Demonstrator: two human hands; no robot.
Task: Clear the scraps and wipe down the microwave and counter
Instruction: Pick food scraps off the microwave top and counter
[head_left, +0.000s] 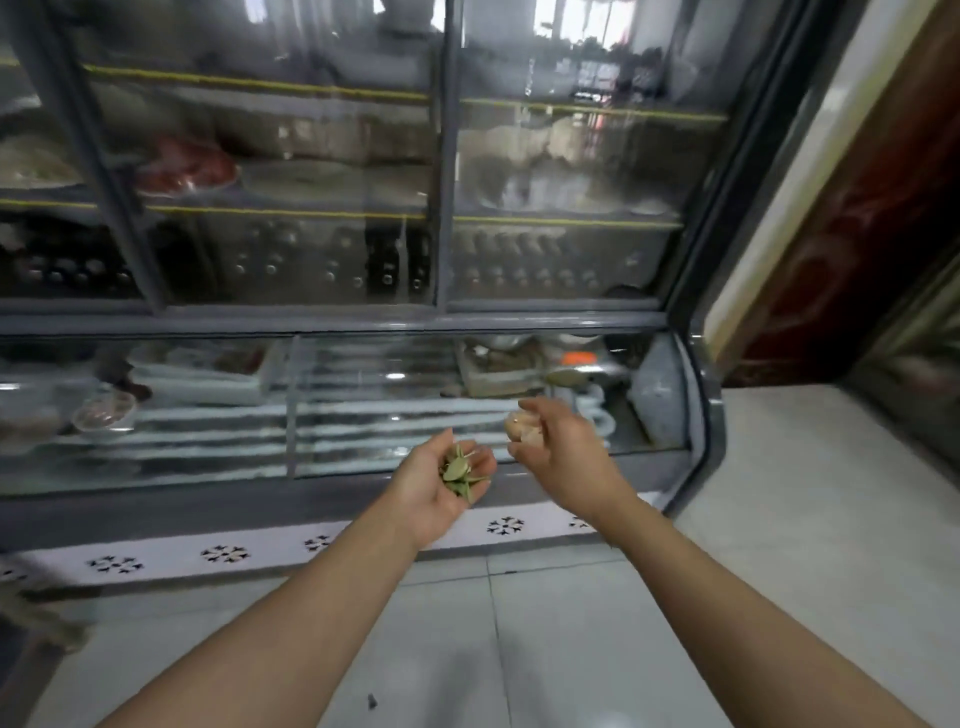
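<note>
Floor tiles lie under both forearms. The left hand, palm up and cupped, holds green scraps. The right hand curls round pale scraps. Beyond them stands a glass-fronted cabinet with blurred food inside.

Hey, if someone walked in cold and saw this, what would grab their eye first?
The two hands at centre: the left hand cups green scraps, and the right hand holds pale peelings. Behind them a glass-fronted display fridge fills the view, its shelves blurred.
</note>
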